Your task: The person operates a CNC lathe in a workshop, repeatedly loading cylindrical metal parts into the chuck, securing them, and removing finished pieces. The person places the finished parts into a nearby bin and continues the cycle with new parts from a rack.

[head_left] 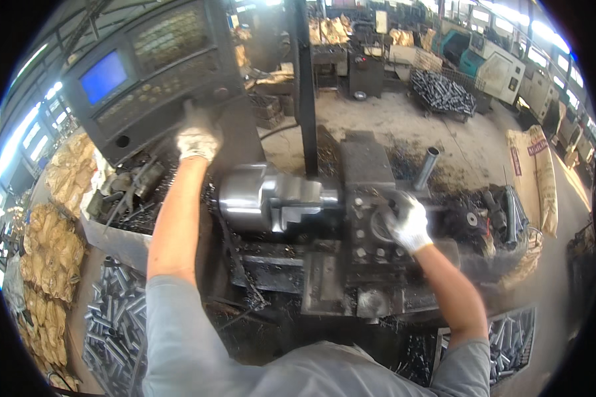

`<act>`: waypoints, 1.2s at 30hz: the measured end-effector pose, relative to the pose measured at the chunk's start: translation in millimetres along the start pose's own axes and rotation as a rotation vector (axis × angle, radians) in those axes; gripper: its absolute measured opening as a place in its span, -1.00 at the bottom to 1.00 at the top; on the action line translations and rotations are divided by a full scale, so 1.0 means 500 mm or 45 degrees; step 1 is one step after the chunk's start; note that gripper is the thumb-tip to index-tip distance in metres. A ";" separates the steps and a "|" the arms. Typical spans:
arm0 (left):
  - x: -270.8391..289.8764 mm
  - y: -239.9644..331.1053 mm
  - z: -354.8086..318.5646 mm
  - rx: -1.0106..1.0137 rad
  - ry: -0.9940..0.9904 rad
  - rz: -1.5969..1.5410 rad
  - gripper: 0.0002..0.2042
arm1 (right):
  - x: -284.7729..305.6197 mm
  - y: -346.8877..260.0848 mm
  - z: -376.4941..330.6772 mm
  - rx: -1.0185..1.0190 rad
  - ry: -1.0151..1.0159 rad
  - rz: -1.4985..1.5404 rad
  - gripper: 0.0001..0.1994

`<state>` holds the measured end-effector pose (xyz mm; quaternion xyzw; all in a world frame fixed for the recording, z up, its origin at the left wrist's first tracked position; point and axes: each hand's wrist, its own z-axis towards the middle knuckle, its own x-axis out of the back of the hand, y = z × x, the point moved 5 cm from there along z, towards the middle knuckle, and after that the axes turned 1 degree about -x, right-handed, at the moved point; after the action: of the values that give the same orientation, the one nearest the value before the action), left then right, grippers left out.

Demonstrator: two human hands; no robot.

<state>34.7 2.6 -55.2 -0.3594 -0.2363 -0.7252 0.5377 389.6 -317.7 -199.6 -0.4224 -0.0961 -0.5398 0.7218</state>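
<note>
My left hand (pixel 199 140), in a white glove with darkened fingers, reaches up to the dark control panel (pixel 228 122) of a lathe. At least one finger looks stretched out against the panel; the fingertips are blurred. To the right of that arm is the shiny metal chuck (pixel 244 200), with a bright stepped part (pixel 301 193) at its right side. My right hand (pixel 407 223), also gloved, lies at the dark tool block (pixel 364 212). Its blackened fingers are curved and apart beside a round opening, with no separate object visible in them.
A metal tube (pixel 427 165) stands upright behind my right hand. Metal chips lie on the lathe bed (pixel 271 255). Cut tubes fill a bin (pixel 116 317) at lower left and a crate (pixel 510 341) at lower right. A blue screen (pixel 104 77) glows on the panel; a paper sack (pixel 533 175) stands right.
</note>
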 end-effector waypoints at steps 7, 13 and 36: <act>0.125 0.125 -0.482 -0.199 0.104 -0.939 -0.88 | -0.010 0.017 0.005 0.118 -0.032 -0.043 -0.73; -0.085 0.015 -1.275 0.913 -1.028 -0.806 -0.69 | -0.045 0.103 0.017 0.031 -0.149 -0.105 -0.71; 0.731 0.779 -2.682 2.461 3.173 1.018 -0.77 | 0.038 -1.358 -1.346 2.048 -2.206 1.439 -0.68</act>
<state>-13.5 -1318.9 -633.5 -0.8357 -0.0824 -0.0378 -0.5417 -400.7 -852.0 -265.1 -0.0656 -0.6301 0.4885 0.6000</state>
